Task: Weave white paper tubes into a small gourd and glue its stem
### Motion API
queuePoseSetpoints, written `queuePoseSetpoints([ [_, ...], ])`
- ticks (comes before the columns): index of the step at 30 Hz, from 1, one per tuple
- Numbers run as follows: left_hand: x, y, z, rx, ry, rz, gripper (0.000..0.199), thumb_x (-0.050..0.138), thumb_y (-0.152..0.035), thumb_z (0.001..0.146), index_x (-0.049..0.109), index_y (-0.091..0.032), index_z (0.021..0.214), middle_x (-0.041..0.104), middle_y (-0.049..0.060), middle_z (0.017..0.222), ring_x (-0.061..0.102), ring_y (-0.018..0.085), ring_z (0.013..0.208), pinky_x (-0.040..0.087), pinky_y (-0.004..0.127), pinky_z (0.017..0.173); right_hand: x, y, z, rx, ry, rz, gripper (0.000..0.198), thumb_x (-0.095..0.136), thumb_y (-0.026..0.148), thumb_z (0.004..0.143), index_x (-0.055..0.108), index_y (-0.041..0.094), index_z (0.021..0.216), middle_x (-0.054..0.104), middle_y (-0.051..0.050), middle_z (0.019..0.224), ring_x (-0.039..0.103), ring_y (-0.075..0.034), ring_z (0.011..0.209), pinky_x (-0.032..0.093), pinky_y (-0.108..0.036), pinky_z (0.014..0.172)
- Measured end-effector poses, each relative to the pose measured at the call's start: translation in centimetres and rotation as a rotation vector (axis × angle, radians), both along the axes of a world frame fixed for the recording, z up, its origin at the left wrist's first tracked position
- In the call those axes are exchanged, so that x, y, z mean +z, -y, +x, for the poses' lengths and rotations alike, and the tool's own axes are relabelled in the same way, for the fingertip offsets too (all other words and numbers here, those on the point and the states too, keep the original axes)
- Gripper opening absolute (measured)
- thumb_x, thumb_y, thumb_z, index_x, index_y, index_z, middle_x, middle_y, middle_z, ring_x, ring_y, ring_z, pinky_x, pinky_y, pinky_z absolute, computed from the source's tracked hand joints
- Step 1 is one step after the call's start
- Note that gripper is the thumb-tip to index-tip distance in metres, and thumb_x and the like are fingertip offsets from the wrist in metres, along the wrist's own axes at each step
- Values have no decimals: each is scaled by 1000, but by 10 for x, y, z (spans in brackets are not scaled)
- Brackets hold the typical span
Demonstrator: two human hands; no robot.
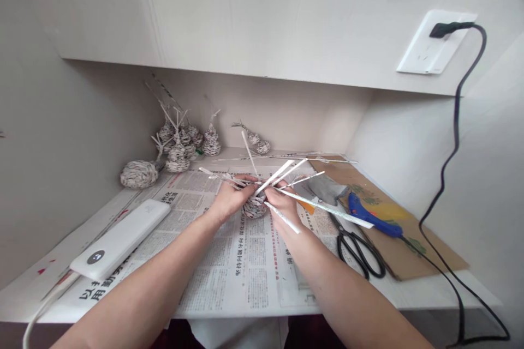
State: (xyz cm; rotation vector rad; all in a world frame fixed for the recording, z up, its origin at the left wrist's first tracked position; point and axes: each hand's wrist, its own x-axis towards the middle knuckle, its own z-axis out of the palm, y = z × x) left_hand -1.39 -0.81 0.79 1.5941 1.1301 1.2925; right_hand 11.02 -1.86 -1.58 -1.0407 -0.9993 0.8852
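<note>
left hand (234, 197) and right hand (285, 204) hold a knobbly woven-paper ball (254, 209).

Upper panel (245, 16): pale, faintly streaked; I see it jutting forward overhead.
Recess wall (295, 114): beige, shaded along its top beneath the panel.
Left wall (53, 136): flat grey on my feed.
Right wall (409, 125): paler and brighter than the left.
Wall socket (436, 48): white plate, set toward the panel's right end.
Tabletop (417, 295): white, reaching the recess wall.
Light: soft; I can't tell its source.
</note>
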Motion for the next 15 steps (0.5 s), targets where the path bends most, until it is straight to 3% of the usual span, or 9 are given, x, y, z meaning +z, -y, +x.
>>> queuePoseSetpoints([
  [4, 0, 3, 3, 79, -16, 44, 25, 69, -42, 72, 65, -17, 71, 67, 2, 65, 61, 17, 62, 47, 26, 60, 2, 3, -3, 9, -5, -7, 16, 69, 32, 64, 64, 18, 71, 67, 0, 63, 63, -17, 61, 49, -26, 58],
  [11, -8, 1, 4, 148, 25, 122, 19, 63, -37, 79, 64, -18, 77, 66, 2, 72, 61, 17, 71, 48, 26, 68, 6, 9, -15, 24, -182, -109, 20, 71, 33, 63, 63, 17, 71, 69, -1, 69, 64, -18, 63, 50, -26, 56],
  [15, -11, -3, 4, 133, 42, 115, 19, 61, -37, 80, 61, -18, 77, 63, 0, 69, 59, 15, 67, 47, 25, 65, 4, 8, -13, 90, -184, -47, 24, 72, 36, 66, 65, 18, 81, 71, -2, 77, 66, -18, 67, 51, -27, 60],
])
